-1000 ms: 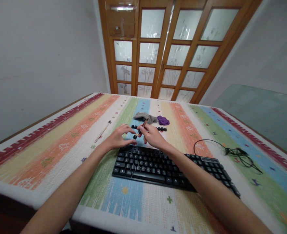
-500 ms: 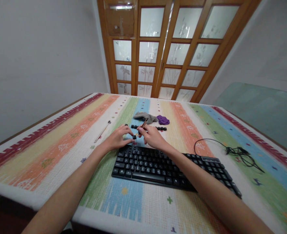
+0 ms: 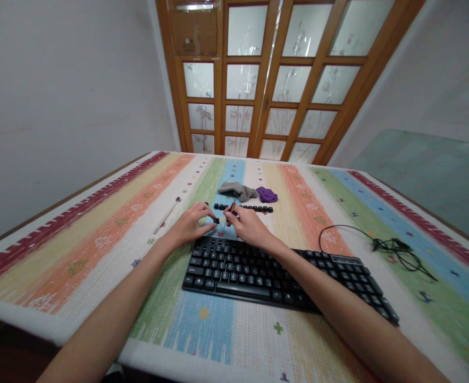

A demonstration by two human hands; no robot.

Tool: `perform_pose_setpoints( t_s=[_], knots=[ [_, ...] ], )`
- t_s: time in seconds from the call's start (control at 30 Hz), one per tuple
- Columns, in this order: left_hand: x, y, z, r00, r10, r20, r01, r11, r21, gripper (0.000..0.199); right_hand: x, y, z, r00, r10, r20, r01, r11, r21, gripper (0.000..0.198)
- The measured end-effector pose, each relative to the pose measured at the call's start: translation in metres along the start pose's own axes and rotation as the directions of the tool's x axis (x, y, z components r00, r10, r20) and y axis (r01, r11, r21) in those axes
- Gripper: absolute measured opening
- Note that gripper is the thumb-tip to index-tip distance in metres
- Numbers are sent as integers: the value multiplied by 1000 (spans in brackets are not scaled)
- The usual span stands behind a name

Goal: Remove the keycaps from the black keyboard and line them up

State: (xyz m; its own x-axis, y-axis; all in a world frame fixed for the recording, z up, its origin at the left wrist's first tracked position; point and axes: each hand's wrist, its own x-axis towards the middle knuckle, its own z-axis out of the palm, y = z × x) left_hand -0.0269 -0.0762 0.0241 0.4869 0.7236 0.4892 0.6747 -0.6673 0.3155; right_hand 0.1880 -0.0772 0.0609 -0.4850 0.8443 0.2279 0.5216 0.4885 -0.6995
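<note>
Between thumb and fingers, my left hand (image 3: pixel 194 224) pinches a small black keycap (image 3: pixel 216 220) just beyond the keyboard's back edge. My right hand (image 3: pixel 248 223) is closed round a thin brownish tool (image 3: pixel 232 208), perhaps a small brush; its tip points at the keycap and is hard to make out. Beneath my forearms lies a black keyboard (image 3: pixel 242 268), its top row of keys partly hidden by the right hand. Behind both hands runs a row of loose black keycaps (image 3: pixel 254 208), partly covered by my right fingers.
A grey cloth (image 3: pixel 237 190) and a purple cloth (image 3: pixel 267 194) lie past the keycap row. To the left is a thin stick with a dark bristled tip (image 3: pixel 166 215). The keyboard's coiled cable (image 3: pixel 396 250) rests at right on the striped tablecloth (image 3: pixel 110 234).
The keycap in my left hand has been raised slightly and turned. My right hand and its tool have shifted a little to the left and changed tilt.
</note>
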Motion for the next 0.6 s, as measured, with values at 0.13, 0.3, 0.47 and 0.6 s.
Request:
perform_pose_setpoints(
  t_s=[0.13, 0.3, 0.47, 0.6],
  knots=[
    [5, -13, 3, 999, -13, -45, 18, 993, 120, 11, -2, -3, -6, 1000, 14, -4, -13, 999, 29, 13],
    [19, -26, 10, 1000, -13, -22, 19, 956, 293, 12, -9, -6, -13, 1000, -13, -2, 13, 999, 43, 15],
    [26, -30, 16, 999, 4, 38, -17, 938, 346, 13, -20, -10, -17, 999, -29, 39, 27, 998, 59, 17],
    [29, -32, 19, 996, -21, 90, -17, 916, 401, 11, -27, -14, -19, 997, -46, 62, 42, 997, 57, 18]
  ],
)
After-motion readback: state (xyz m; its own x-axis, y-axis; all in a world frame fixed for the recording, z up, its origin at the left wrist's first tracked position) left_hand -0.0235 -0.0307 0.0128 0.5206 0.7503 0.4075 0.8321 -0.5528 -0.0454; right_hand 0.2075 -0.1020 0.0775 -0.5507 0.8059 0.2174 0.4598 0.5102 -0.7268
